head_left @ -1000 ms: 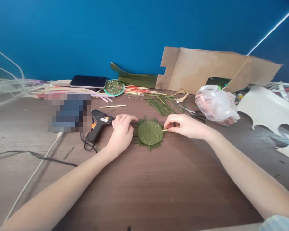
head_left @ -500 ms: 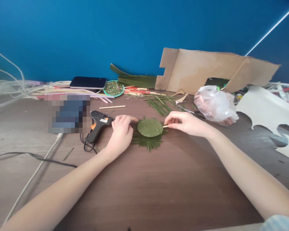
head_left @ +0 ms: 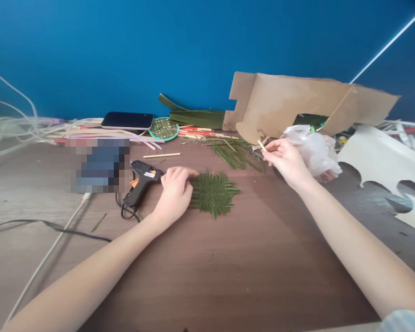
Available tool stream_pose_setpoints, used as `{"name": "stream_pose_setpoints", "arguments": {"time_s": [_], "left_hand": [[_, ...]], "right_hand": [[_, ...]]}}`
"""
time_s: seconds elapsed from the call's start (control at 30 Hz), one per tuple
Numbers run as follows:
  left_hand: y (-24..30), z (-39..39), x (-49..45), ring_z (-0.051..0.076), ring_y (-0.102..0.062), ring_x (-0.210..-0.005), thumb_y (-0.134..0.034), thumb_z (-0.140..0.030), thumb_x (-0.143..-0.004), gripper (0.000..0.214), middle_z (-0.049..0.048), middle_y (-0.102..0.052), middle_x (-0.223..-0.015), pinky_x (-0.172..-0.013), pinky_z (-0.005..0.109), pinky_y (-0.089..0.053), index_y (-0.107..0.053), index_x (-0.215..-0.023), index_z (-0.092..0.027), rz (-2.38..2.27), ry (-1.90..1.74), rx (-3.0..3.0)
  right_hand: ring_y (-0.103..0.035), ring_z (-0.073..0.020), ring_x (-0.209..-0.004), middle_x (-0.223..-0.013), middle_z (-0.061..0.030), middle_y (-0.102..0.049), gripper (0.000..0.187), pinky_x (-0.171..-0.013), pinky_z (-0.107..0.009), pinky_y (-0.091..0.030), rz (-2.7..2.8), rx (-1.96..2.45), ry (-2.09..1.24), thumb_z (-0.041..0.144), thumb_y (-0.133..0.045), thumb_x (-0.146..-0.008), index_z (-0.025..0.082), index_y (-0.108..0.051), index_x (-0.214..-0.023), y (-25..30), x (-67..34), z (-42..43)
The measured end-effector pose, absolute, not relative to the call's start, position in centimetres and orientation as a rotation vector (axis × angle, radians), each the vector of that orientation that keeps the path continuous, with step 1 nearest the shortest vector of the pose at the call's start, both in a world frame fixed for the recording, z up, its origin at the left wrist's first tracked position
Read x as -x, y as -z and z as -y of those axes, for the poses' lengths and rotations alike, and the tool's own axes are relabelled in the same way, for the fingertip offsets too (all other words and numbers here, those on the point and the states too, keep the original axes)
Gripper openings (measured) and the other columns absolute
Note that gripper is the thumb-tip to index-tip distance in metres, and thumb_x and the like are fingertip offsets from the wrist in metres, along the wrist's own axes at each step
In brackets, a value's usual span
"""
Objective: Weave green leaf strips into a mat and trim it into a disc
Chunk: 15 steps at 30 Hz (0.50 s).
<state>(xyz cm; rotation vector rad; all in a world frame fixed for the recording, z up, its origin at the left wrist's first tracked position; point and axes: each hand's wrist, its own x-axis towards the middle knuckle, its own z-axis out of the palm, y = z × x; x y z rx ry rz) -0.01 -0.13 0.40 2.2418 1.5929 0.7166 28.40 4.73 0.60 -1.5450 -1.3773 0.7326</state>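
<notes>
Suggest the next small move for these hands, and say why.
Perhaps the left hand should take the glue gun: it lies just beside that hand, while the right hand holds the brown disc by a stick, apart from the woven leaf mat.

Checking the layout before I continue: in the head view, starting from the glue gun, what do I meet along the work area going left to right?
Glue gun → left hand → woven leaf mat → brown disc → right hand pinching a pale stick → white cut-out sheet.
</notes>
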Motion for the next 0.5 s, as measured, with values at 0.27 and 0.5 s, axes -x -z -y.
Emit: {"name": "stream_pose_setpoints", "arguments": {"time_s": [0.27, 0.5], "left_hand": [[-0.5, 0.2, -0.1, 0.024, -0.047, -0.104, -0.036, -0.008, -0.077, 0.028, 0.0047, -0.064, -0.102, -0.09, 0.041, -0.034, -0.057, -0.092, -0.02, -1.59, -0.697, -2.245], [-0.5, 0.2, -0.2, 0.024, -0.047, -0.104, -0.039, -0.006, -0.075, 0.028, 0.0046, -0.063, -0.102, -0.09, 0.04, -0.034, -0.056, -0.093, -0.02, -1.586, -0.704, -2.265]], "right_hand": [[-0.054, -0.0305, -0.095, -0.09, -0.0104, -0.059, 0.011, -0.083, -0.05, -0.043, 1.814, 1.77, -0.138, 0.019, -0.056, -0.07, 0.019, -0.059, -0.08, 0.3, -28.9, -4.5], [-0.05, -0.0266, -0.089, -0.087, -0.008, -0.057, 0.009, -0.085, -0.044, -0.04, 2.0, 1.555, -0.094, 0.023, -0.052, -0.08, 0.021, -0.058, -0.074, -0.3, -24.7, -3.3]]}}
